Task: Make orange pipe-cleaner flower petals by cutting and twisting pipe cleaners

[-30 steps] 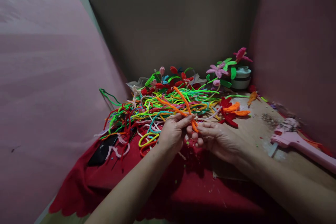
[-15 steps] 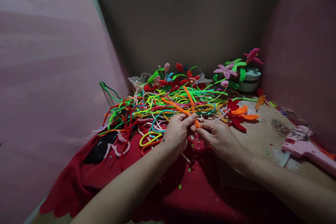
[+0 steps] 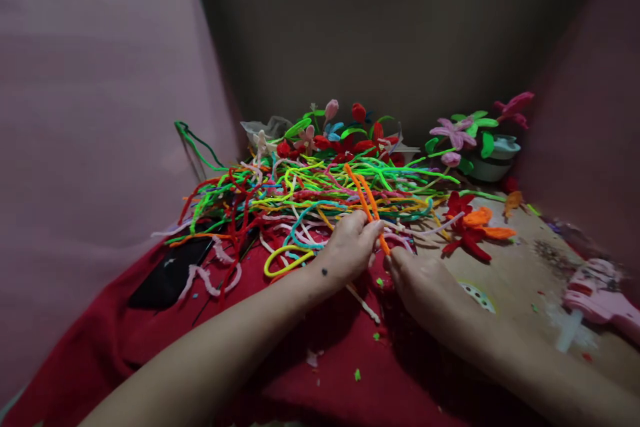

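Left hand (image 3: pixel 350 250) pinching two orange fuzzy strands (image 3: pixel 374 205) partway along, right hand (image 3: pixel 419 283) closed on their near end; strands up off the table (image 3: pixel 280 367), tips toward its far edge. Multicolour stem pile (image 3: pixel 325 195) beyond hands, pink glue gun (image 3: pixel 595 297) near table's right edge

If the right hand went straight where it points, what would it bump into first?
Past the orange fuzzy strip it holds, the right hand would probably meet the left hand, though depth is unclear.
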Demonstrator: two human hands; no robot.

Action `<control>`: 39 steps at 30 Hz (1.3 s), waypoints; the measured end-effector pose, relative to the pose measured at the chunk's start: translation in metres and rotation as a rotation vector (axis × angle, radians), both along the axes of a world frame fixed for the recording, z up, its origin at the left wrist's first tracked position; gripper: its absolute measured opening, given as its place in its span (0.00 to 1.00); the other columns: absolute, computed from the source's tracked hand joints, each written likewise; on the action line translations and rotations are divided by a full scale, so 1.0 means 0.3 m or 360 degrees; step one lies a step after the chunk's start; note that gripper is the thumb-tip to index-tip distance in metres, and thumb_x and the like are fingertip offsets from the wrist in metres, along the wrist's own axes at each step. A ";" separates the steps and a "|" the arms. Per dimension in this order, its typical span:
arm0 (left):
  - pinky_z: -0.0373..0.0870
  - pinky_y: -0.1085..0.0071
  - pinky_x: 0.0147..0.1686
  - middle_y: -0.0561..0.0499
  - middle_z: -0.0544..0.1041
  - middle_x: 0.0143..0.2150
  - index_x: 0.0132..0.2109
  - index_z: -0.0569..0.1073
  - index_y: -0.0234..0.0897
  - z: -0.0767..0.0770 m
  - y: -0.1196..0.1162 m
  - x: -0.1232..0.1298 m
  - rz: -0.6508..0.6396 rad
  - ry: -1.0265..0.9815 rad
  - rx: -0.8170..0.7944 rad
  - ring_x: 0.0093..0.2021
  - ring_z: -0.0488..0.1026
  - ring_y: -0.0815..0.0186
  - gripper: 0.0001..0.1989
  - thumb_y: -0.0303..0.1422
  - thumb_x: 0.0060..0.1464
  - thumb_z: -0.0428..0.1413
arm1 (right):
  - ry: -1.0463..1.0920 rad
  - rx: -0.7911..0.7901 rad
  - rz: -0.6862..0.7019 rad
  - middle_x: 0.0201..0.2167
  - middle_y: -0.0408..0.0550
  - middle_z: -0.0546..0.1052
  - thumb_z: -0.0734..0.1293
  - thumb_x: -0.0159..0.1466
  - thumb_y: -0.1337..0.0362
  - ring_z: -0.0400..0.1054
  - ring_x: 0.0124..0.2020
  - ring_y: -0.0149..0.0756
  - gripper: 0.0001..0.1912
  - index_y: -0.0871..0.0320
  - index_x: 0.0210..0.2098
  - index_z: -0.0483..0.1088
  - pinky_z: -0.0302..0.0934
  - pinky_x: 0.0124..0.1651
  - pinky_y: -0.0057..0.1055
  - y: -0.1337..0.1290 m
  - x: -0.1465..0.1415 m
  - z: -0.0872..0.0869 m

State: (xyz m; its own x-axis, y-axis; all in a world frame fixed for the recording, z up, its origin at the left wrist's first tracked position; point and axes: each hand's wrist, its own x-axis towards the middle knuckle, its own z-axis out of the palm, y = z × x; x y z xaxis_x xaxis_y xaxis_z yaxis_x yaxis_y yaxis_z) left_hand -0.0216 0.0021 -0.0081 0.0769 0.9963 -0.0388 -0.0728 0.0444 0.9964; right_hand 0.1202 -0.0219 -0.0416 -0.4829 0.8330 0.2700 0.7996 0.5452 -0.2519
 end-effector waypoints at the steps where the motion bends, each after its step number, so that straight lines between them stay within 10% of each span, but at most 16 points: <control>1: 0.45 0.77 0.14 0.60 0.59 0.12 0.22 0.63 0.36 -0.002 -0.002 -0.003 -0.0114 -0.0039 -0.0068 0.11 0.53 0.76 0.12 0.33 0.49 0.55 | 0.0097 -0.0015 0.0018 0.18 0.47 0.68 0.53 0.62 0.70 0.59 0.17 0.32 0.12 0.57 0.25 0.60 0.45 0.23 0.29 -0.005 0.005 0.001; 9: 0.50 0.80 0.12 0.58 0.63 0.13 0.28 0.68 0.34 -0.005 -0.009 -0.030 -0.0714 -0.0044 -0.0324 0.11 0.56 0.77 0.11 0.38 0.50 0.54 | 0.0736 -0.0423 0.0181 0.21 0.43 0.70 0.55 0.64 0.66 0.61 0.20 0.29 0.10 0.56 0.29 0.64 0.53 0.25 0.26 -0.051 0.030 0.034; 20: 0.51 0.79 0.15 0.56 0.64 0.12 0.21 0.67 0.33 -0.006 -0.010 -0.020 -0.0477 0.0131 -0.0346 0.13 0.59 0.75 0.14 0.36 0.49 0.55 | 0.1901 -0.1794 0.0095 0.24 0.46 0.75 0.63 0.60 0.57 0.66 0.19 0.25 0.13 0.62 0.29 0.68 0.57 0.25 0.23 -0.004 0.014 0.035; 31: 0.49 0.78 0.13 0.60 0.60 0.11 0.23 0.65 0.34 -0.044 0.008 -0.022 -0.0258 -0.0098 -0.0317 0.11 0.53 0.77 0.14 0.38 0.49 0.55 | 0.1839 -0.1813 -0.0147 0.14 0.43 0.73 0.65 0.58 0.55 0.60 0.11 0.22 0.15 0.62 0.25 0.66 0.50 0.15 0.18 -0.003 0.044 0.005; 39: 0.51 0.78 0.13 0.59 0.62 0.12 0.25 0.67 0.33 -0.048 -0.008 -0.050 -0.0320 -0.0151 -0.0316 0.11 0.55 0.77 0.13 0.38 0.48 0.56 | 0.2037 -0.1893 0.0155 0.26 0.50 0.77 0.61 0.62 0.59 0.69 0.25 0.30 0.12 0.62 0.34 0.71 0.62 0.33 0.28 -0.005 0.028 0.017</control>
